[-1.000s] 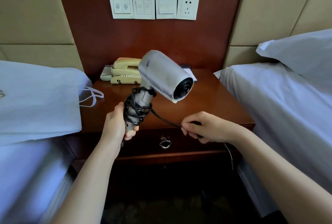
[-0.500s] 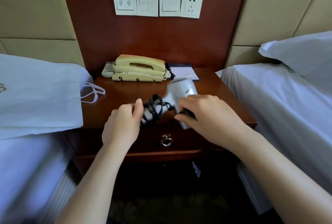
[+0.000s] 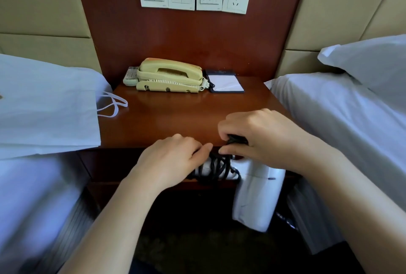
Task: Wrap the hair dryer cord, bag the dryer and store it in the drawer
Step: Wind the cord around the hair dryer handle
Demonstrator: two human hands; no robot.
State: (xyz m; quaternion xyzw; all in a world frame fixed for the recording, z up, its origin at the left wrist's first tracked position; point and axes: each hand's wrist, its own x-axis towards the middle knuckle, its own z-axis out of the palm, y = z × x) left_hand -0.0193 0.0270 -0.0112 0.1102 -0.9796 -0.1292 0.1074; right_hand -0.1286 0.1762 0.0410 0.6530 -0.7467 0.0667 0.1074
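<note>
Dryer (image 3: pixel 257 197) lower, cord (image 3: pixel 216 167) between hands (image 3: pixel 171 159) (image 3: pixel 261 137)

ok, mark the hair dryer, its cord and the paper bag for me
hair dryer (image 3: pixel 257 194): head view, on the white barrel pointing down.
cord (image 3: pixel 216 167): head view, on the black coils round the handle.
paper bag (image 3: pixel 44 109): head view, on its flat white side.

hair dryer (image 3: pixel 257 194): silver-white, held in front of the drawer (image 3: pixel 103 164), barrel pointed down | cord (image 3: pixel 216 169): black, wound round the handle | bag (image 3: pixel 48 107): white paper, laid flat at far left | drawer: shut
</note>
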